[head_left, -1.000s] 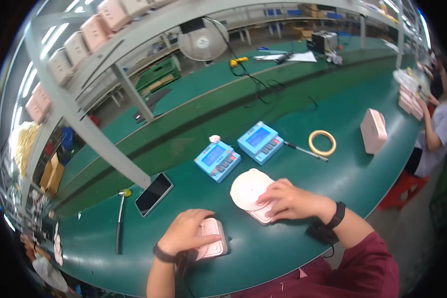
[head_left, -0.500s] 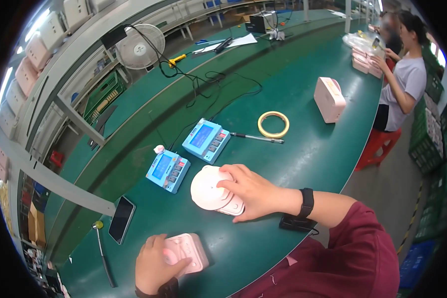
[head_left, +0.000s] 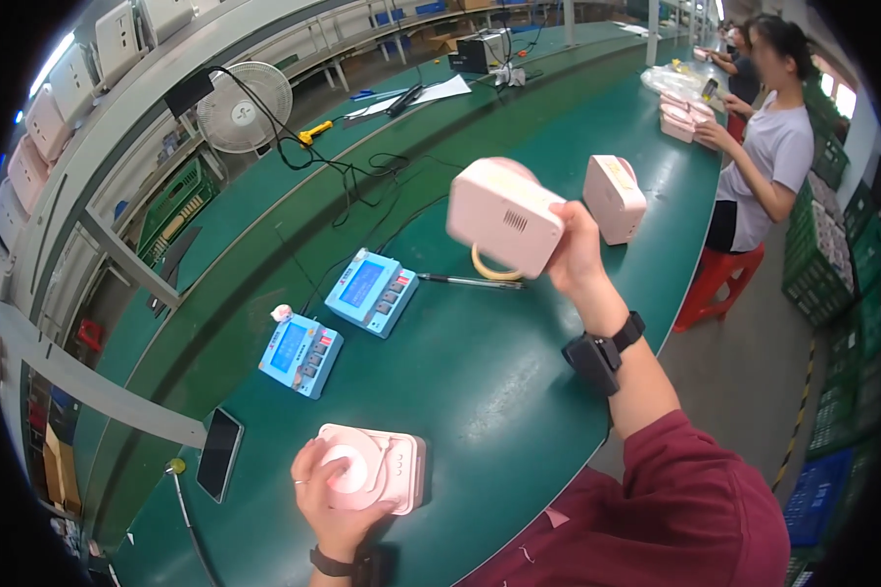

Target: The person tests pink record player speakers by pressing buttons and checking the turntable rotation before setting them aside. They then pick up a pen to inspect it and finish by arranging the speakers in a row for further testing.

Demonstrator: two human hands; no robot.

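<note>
My right hand [head_left: 579, 256] grips a pale pink box-shaped device [head_left: 494, 220] by its right edge and holds it up above the bench. A small slotted grille shows on its side, and a round part juts out behind its top. Near the front edge, my left hand [head_left: 331, 504] is curled over a pink record-player-shaped device [head_left: 401, 477] lying flat on the bench. Its fingers rest on the round disc, with the thumb along the near edge. A yellow tape ring [head_left: 489, 266] is partly hidden behind the raised device.
Another pink device [head_left: 615, 201] stands upright farther right. Two blue meters [head_left: 372, 292] with screens, a pen [head_left: 472, 282], a phone [head_left: 220, 455] and a small hammer [head_left: 184, 509] lie on the green bench [head_left: 480, 382]. A co-worker [head_left: 768, 137] sits at the far right.
My right hand has lifted the pink device off the bench and moved it up and away, turning it side-on. My left hand stays at its device, which now sits flatter and shows more of its top.
</note>
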